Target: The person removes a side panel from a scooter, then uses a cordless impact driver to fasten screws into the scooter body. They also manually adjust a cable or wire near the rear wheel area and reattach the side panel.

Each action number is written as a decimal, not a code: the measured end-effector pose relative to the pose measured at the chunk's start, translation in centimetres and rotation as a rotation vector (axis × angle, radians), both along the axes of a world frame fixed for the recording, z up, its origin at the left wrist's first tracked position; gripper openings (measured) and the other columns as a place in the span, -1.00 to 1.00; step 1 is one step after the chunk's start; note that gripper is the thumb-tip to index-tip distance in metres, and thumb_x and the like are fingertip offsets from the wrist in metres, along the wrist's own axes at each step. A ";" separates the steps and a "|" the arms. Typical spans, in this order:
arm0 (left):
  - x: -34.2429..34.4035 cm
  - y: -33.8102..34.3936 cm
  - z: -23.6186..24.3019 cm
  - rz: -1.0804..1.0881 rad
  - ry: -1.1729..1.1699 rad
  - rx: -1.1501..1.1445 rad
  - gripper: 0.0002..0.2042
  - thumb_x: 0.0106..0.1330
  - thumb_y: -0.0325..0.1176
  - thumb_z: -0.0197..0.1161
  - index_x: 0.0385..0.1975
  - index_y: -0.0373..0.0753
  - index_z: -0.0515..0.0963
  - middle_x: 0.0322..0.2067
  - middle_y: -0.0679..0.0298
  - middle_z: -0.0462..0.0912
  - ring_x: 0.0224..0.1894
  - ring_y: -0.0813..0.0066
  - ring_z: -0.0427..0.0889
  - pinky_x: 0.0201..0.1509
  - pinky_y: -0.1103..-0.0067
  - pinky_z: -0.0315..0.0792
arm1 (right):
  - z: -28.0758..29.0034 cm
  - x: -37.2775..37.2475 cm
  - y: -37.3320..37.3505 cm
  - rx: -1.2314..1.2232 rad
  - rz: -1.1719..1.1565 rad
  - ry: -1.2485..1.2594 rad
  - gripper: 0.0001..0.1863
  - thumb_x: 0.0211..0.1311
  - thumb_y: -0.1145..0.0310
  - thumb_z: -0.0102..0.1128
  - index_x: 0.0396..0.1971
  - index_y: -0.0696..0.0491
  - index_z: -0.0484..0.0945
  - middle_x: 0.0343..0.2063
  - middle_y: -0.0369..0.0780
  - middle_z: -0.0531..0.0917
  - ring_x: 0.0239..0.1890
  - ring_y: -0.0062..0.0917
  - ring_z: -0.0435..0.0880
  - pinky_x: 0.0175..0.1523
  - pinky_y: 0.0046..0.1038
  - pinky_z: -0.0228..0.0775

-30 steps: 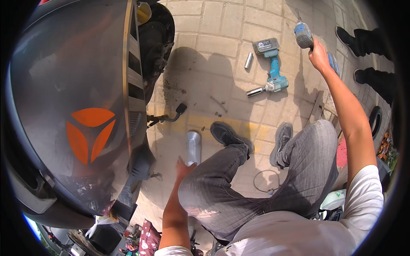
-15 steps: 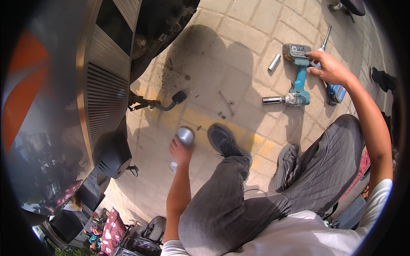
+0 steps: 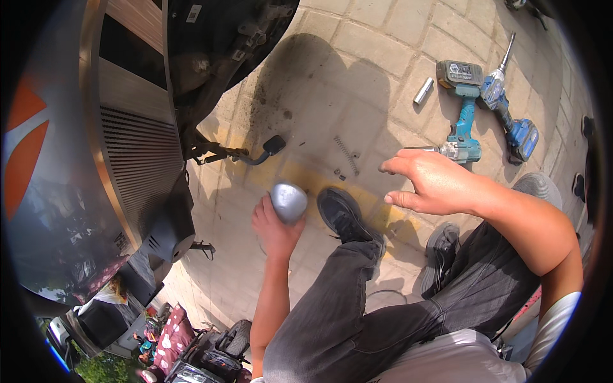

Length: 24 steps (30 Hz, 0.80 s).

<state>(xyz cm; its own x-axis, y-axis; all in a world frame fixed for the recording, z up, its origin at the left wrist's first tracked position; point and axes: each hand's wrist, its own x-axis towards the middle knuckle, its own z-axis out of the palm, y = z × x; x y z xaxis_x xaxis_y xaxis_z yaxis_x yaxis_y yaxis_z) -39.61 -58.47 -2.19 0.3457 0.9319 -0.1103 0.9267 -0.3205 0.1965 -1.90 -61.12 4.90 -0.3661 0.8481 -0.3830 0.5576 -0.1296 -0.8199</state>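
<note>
Lowest in the frame, the person's grey trousers [image 3: 319, 306] spread across the bottom centre. Just above and left of them, near the centre, the left hand [image 3: 276, 230] grasps the silver can [image 3: 289, 199], fingers curled on its left side, the thumb hidden. A second ago the can lay lengthwise on the paving by that hand; now its rounded end faces up at the camera. Whether its lower end touches the ground cannot be told.

Right of centre, the right hand [image 3: 440, 182] is empty, fingers loosely extended and thumb apart. A second ago it held the blue driver [image 3: 506, 116] at the upper right; the tool now lies on the paving there. The change leaves the can as the only thing in grasp and the right hand free to work, I judge.

Beyond the can, the left shoe [image 3: 340, 214] stands just to its right, and a spring [image 3: 346, 153] lies above the shoe among small dark bits. Along the left of the frame stands the scooter [image 3: 137, 166], its black-padded lever [image 3: 263, 152] reaching toward the centre.

Farther up, at the upper right, the teal driver [image 3: 465, 124] lies just beside the blue one, its nose partly covered by the right hand. A loose socket [image 3: 423, 90] lies left of its battery.
</note>
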 end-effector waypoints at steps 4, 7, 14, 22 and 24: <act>6.5 2.6 6.1 -0.309 -0.038 0.114 0.02 -0.27 -0.23 0.57 0.29 -0.26 0.15 0.11 0.01 0.33 0.11 -0.04 0.31 0.15 0.14 0.17 | 0.6 -0.5 1.1 -0.223 -0.272 0.227 -0.31 0.12 0.04 0.35 0.06 0.28 0.43 -0.15 0.03 0.62 -0.10 -0.30 0.64 0.00 -0.32 0.49; 10.5 4.0 8.8 -0.495 -0.020 0.078 0.01 -0.29 -0.28 0.56 0.30 -0.23 0.15 0.13 0.05 0.33 0.13 0.01 0.32 0.15 0.15 0.15 | 0.9 -0.9 1.4 -0.313 -0.408 0.401 -0.30 0.11 0.02 0.39 0.07 0.27 0.43 -0.17 -0.06 0.63 -0.11 -0.41 0.62 -0.02 -0.39 0.49; 13.6 2.7 5.7 -0.382 -0.066 0.268 -0.02 -0.31 -0.33 0.53 0.29 -0.16 0.20 0.18 0.13 0.31 0.18 0.07 0.28 0.20 0.15 0.08 | 1.4 -0.9 1.8 -0.308 -0.429 0.443 -0.48 0.16 0.16 0.36 -0.04 0.24 0.48 -0.24 -0.14 0.62 -0.17 -0.50 0.60 -0.04 -0.42 0.48; -0.2 -2.8 -2.8 0.252 0.347 -0.268 -0.04 -0.22 -0.14 0.48 0.30 -0.17 0.17 0.14 0.13 0.36 0.14 0.05 0.35 0.14 0.10 0.17 | -0.1 1.7 1.6 -0.274 -0.401 0.165 -0.48 0.18 0.20 0.32 0.02 0.26 0.48 -0.10 -0.09 0.61 -0.07 -0.45 0.59 0.05 -0.38 0.44; -2.6 -4.5 -4.7 0.321 0.463 -0.389 -0.03 -0.21 -0.09 0.48 0.31 -0.17 0.16 0.15 0.13 0.37 0.15 0.04 0.35 0.15 0.09 0.18 | -0.7 2.3 1.5 -0.317 -0.447 0.190 -0.49 0.17 0.21 0.33 0.00 0.26 0.49 -0.13 -0.12 0.62 -0.06 -0.45 0.58 0.07 -0.38 0.42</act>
